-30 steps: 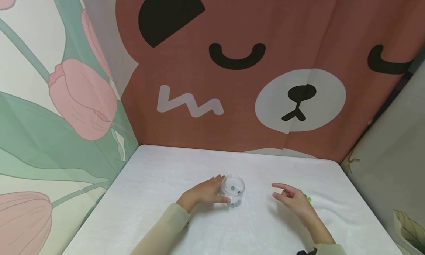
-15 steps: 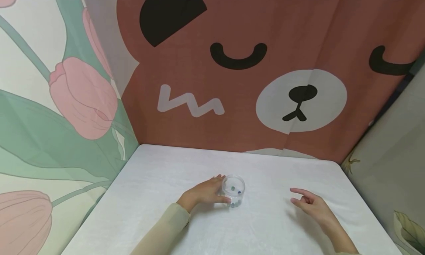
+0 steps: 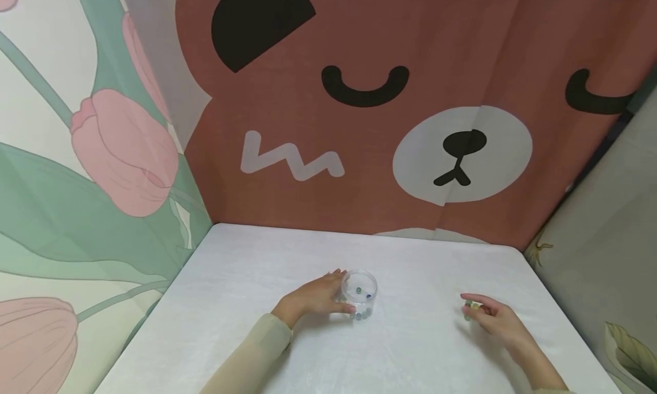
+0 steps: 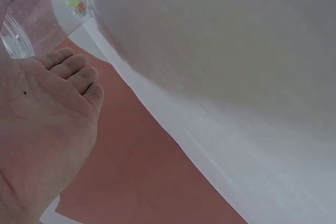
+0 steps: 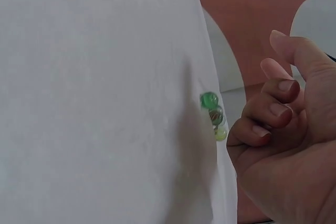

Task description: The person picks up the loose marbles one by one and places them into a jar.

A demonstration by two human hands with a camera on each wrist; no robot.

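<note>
Two hands reach over the white counter (image 3: pixel 256 257): the left hand (image 3: pixel 315 296), thumb in front and fingers behind, holds the clear container (image 3: pixel 365 306) upright; the right hand (image 3: pixel 495 319) grasps nothing, its fingers half bent near at least three marbles (image 5: pixel 216 115). Those inside the container cannot be counted surely. Wide counter stretches between the hands and to the far edge, before the bear curtain (image 3: pixel 287 109).

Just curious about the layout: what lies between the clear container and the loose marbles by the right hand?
Nothing but bare white tabletop lies between the clear container and those loose marbles; the head view shows it.
</note>
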